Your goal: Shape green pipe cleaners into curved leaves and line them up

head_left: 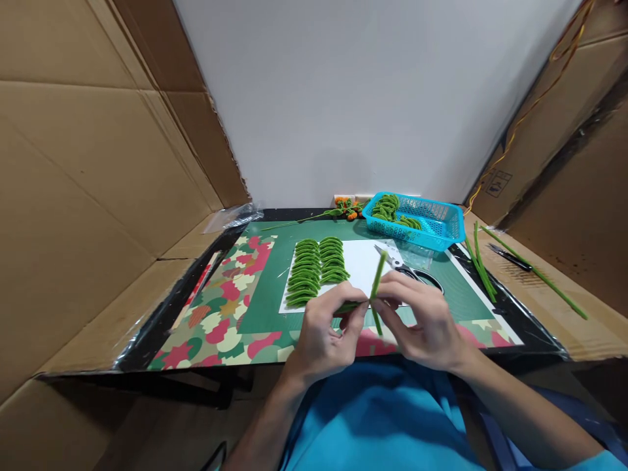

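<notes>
Both my hands meet above the front of the mat, near the paper's lower edge. My left hand [328, 333] is closed in a pinch on a green pipe cleaner [349, 306], partly hidden by the fingers. Another fuzzy green pipe cleaner [379, 271] stands nearly upright across it, and my right hand [424, 324] pinches at the crossing point. Behind my hands, two columns of curved green pipe-cleaner pieces [305, 268] lie on white paper [360, 258]. Black-handled scissors [405, 268] rest just beyond my right hand, blades pointing to the upper left.
At the back right, a blue plastic basket [441, 230] holds more green pieces. Orange-and-green fuzzy flowers [349, 208] lie beside it. Long green stems [481, 261] and a black-handled knife [510, 257] are at the right. Cardboard walls [88, 150] flank the table; a green mat [265, 281] covers it.
</notes>
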Demonstrator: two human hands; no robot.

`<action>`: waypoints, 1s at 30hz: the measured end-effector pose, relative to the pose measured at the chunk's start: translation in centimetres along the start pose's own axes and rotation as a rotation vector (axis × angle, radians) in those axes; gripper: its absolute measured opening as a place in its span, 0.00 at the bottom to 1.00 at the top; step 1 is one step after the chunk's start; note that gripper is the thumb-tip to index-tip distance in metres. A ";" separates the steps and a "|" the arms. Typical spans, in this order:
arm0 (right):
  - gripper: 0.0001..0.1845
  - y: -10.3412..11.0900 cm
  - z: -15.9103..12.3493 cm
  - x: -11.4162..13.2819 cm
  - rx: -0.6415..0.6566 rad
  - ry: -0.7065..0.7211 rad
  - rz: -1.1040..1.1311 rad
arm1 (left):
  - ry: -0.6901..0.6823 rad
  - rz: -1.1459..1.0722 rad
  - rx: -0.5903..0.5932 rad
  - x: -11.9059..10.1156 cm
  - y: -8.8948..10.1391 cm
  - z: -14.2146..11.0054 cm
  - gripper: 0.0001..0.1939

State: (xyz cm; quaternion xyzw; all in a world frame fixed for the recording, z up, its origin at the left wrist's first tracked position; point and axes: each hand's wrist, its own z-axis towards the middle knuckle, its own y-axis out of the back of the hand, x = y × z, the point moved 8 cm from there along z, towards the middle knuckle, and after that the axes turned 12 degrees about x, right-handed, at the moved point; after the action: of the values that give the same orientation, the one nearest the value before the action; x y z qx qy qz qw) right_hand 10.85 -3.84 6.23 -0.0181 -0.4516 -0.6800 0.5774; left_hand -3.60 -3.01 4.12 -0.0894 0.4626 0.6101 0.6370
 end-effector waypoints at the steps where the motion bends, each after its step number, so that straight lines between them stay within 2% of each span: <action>1: 0.12 -0.3 0.2 -1.1 0.046 -0.138 0.159 | -0.062 0.099 0.026 -0.4 -0.2 0.1 0.04; 3: 0.20 -1.3 0.2 -2.5 0.159 -0.309 0.425 | -0.131 0.226 0.085 -0.7 -0.7 0.3 0.07; 5: 0.22 -1.5 0.1 -3.2 0.184 -0.366 0.523 | -0.102 0.223 0.099 -0.2 -0.7 0.6 0.06; 9: 0.15 -0.2 0.2 -2.9 0.078 -0.296 0.268 | 0.114 0.020 0.060 1.8 -0.6 0.9 0.05; 13: 0.13 -0.4 0.2 -2.3 0.102 -0.245 0.117 | 0.340 -0.301 0.072 3.5 -1.5 0.6 0.12; 15: 0.14 -0.5 0.1 -2.2 0.116 -0.232 0.101 | 0.389 -0.424 0.088 3.9 -2.1 0.3 0.15; 18: 0.14 -0.5 -0.2 -2.1 0.095 -0.223 0.099 | 0.414 -0.508 0.089 4.1 -2.3 0.0 0.17; 22: 0.15 0.2 -0.6 -2.7 -0.014 -0.272 0.140 | 0.425 -0.548 0.012 4.7 -1.8 -0.2 0.18; 25: 0.15 0.1 -1.0 -3.2 -0.050 -0.315 0.211 | 0.387 -0.554 -0.041 4.9 -1.4 -0.1 0.17; 28: 0.17 -0.3 -1.3 -4.0 -0.072 -0.349 0.333 | 0.327 -0.531 -0.065 4.5 -0.9 0.0 0.16; 30: 0.19 -0.9 -1.5 -4.7 -0.052 -0.384 0.490 | 0.295 -0.493 -0.059 4.1 -0.7 0.0 0.16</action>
State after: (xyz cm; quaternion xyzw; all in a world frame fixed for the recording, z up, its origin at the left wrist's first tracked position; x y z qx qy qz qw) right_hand 12.44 -1.23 2.19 -0.2692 -0.5170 -0.5159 0.6278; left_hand -3.70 -0.33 0.99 -0.3053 0.4967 0.4302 0.6892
